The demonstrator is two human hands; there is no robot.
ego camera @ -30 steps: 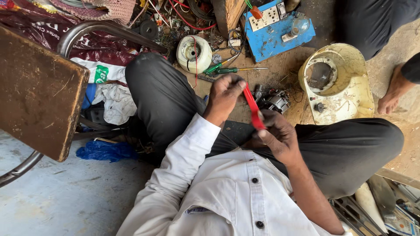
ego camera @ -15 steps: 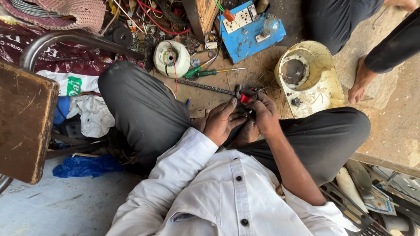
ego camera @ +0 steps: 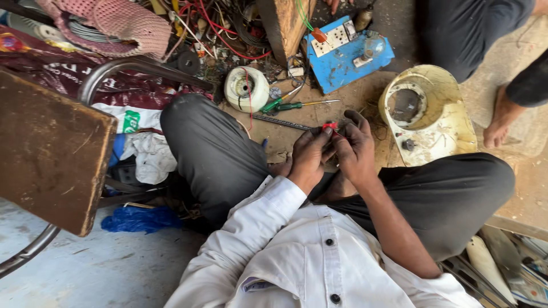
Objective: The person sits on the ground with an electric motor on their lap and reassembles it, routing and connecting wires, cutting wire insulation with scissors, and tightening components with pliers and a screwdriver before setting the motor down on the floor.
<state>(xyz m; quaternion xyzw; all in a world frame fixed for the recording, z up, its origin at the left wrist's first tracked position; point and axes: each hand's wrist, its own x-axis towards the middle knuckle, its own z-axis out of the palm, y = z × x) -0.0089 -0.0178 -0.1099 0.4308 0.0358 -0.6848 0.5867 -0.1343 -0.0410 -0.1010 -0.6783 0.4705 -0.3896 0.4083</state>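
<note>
Both hands meet just below the green-handled screwdriver [ego camera: 281, 105] lying on the floor, the left hand [ego camera: 309, 157] and right hand [ego camera: 355, 153] each with a clenched grip on a small red piece [ego camera: 329, 126] pinched between their fingertips.

On the floor to my left, a dark maroon printed plastic bag [ego camera: 51, 68] lies crumpled under the chair's metal frame. Just below it sits a white packet with a green label patch [ego camera: 130, 121]. Near the bottom right corner of the floor, printed paper sheets [ego camera: 528, 279] lie flat, pale with coloured patches.
</note>
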